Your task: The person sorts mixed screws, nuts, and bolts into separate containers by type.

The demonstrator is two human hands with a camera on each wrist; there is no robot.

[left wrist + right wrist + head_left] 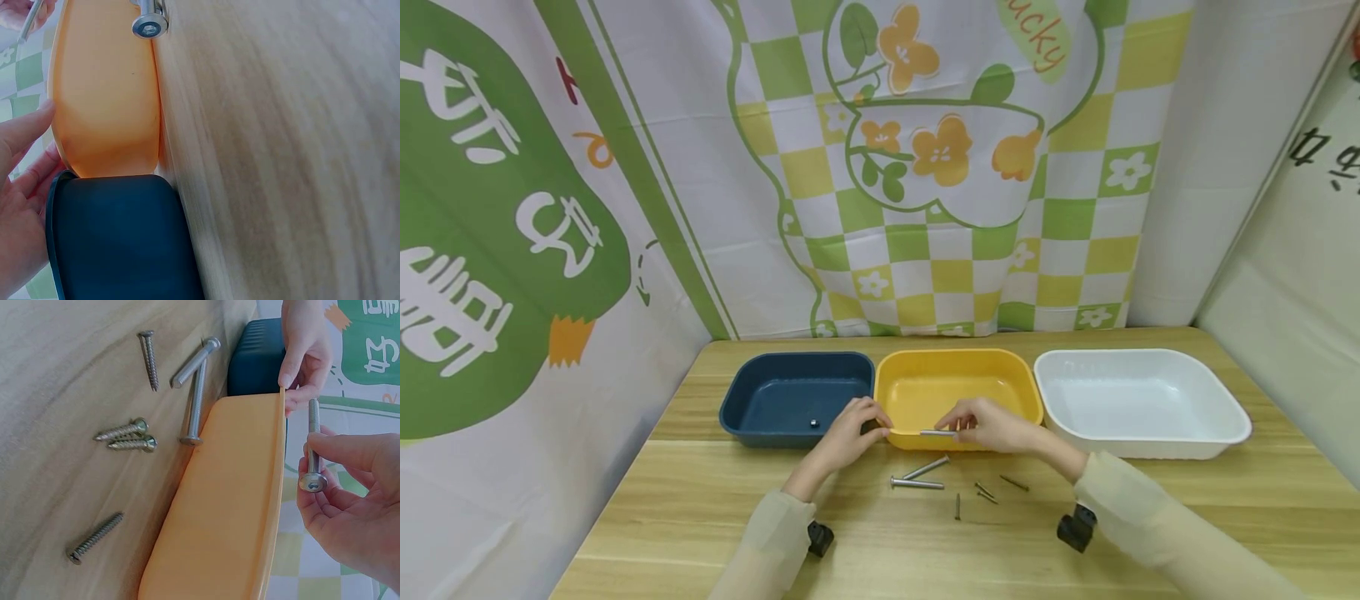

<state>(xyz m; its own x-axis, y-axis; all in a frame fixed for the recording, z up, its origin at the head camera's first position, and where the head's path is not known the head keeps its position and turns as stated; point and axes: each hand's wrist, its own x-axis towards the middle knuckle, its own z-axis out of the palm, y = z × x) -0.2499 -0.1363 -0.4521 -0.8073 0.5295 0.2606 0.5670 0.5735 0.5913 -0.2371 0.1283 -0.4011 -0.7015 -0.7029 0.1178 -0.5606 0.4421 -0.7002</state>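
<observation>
My right hand pinches a silver bolt between thumb and fingers, above the near rim of the yellow tray. The bolt's round head with a socket faces the right wrist camera, its threaded end pointing toward the left hand. At the tray's near left corner my left hand grips the rim, thumb and fingers on either side of it. Two similar bolts lie crossed on the table just in front of the yellow tray.
Several small screws lie right of the loose bolts on the wooden table. A dark blue tray holding a small metal piece stands left of the yellow one, a white tray right of it. Printed curtains hang behind.
</observation>
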